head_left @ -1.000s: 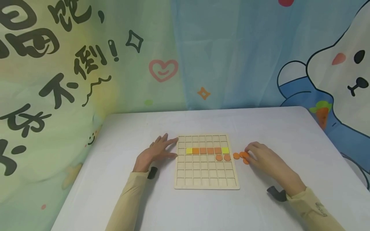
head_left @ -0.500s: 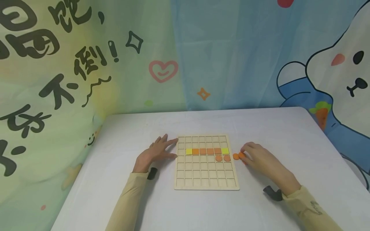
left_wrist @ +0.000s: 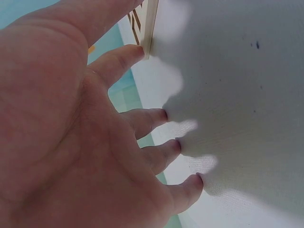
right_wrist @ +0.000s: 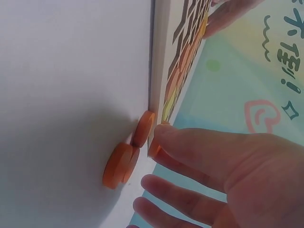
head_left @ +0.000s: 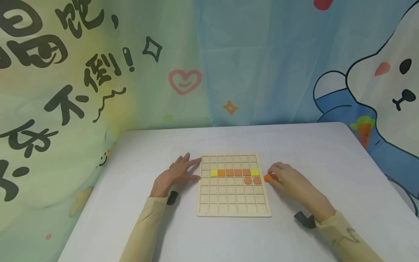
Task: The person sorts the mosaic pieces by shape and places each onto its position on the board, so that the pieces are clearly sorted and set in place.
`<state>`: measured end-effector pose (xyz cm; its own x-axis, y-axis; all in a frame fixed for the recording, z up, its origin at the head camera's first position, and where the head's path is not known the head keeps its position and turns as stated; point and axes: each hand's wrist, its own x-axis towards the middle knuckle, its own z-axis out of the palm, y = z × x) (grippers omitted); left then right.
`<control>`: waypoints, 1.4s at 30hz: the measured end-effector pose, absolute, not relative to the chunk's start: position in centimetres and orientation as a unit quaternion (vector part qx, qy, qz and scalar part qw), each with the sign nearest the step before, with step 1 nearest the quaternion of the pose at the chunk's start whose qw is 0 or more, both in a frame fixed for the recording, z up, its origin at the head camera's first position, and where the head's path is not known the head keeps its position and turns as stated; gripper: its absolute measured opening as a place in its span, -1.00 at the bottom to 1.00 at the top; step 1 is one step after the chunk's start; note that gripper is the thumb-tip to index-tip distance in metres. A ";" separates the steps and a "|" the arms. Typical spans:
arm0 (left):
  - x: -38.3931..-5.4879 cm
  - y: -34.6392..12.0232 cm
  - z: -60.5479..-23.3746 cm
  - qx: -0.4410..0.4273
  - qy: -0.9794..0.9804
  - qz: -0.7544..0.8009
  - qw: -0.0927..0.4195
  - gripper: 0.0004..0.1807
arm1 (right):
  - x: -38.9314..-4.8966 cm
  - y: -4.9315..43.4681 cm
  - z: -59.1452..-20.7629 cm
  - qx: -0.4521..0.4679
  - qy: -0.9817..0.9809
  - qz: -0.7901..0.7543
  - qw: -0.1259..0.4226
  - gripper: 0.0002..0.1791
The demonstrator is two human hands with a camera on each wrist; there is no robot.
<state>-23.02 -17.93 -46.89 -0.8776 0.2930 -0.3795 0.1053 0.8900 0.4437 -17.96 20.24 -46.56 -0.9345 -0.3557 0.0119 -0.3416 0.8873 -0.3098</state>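
A pale wooden grid board (head_left: 222,208) lies on the table. My left hand (head_left: 176,171) has its fingers spread, with thumb and index fingertips at the board's left edge and the other fingertips on the cloth in the left wrist view. Beyond the right edge, my right hand (head_left: 292,181) pinches an orange disc (right_wrist: 154,147) between thumb and index finger. More orange discs (right_wrist: 117,167) rest on the cloth beside it, mostly hidden by the hand in the head view. On the grid, a row of orange squares (head_left: 230,173) runs between two yellow squares (head_left: 254,172); two orange discs (head_left: 247,180) sit just below.
White cloth covers the table (head_left: 229,236) around the board. A printed curtain (head_left: 248,65) hangs behind the table's far edge and along its left side. Both wrists wear a dark strap (head_left: 305,220).
My right hand has moved left toward the board, over the loose orange discs, and now pinches one close to the edge. The left hand has stayed in place.
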 end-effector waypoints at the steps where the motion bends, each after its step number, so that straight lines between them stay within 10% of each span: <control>1: -23.0 -17.9 -46.9 0.105 0.946 0.210 0.223 -0.15 | -18.0 20.2 -46.6 -0.180 0.971 -0.156 0.022 -0.74; 42: -22.7 -18.2 -46.4 0.116 0.944 0.216 0.223 -0.18 | -18.5 16.6 -46.3 -0.237 0.959 -0.152 0.023 -0.78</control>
